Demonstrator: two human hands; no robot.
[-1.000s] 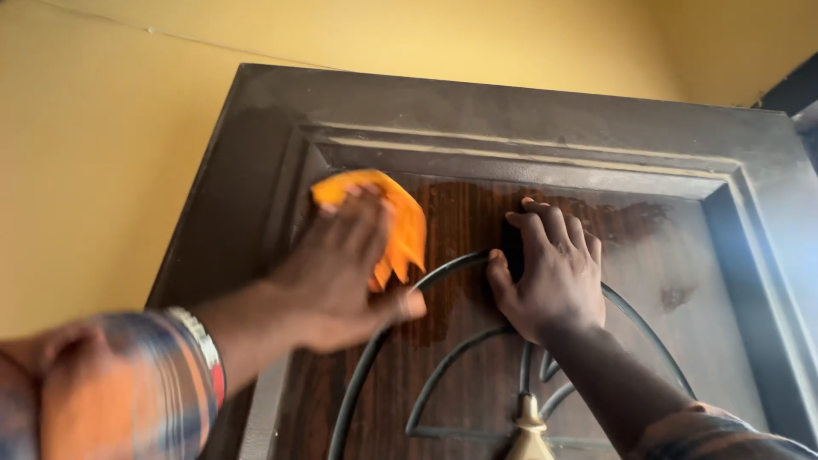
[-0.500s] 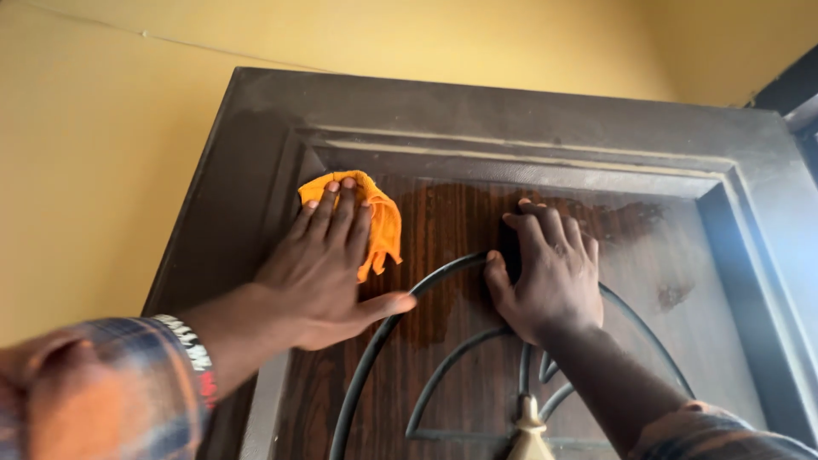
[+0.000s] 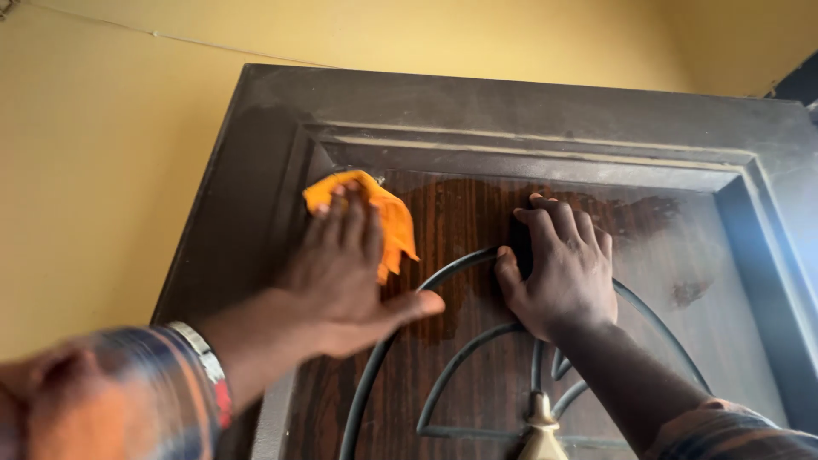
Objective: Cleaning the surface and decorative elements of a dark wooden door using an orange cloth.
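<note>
both hands are showing bare — no gloves, no rings to be seen. the left hand (image 3: 341, 273) is wearing a beaded band at the wrist, pale with a touch of red. above it a plaid sleeve in orange, blue and grey is blurring toward the camera. the right hand (image 3: 567, 268) is leading to a bare forearm — a similar plaid cuff is showing at the frame's lower corner.

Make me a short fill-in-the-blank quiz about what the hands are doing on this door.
1. The left hand presses a cloth coloured ____.
2. The right hand lies flat on the ____ door panel, empty.
3. The wall beside the door is ____.
4. The dark curved bars are ____ the cloth.

Missing words: orange; wooden; yellow; below
</note>
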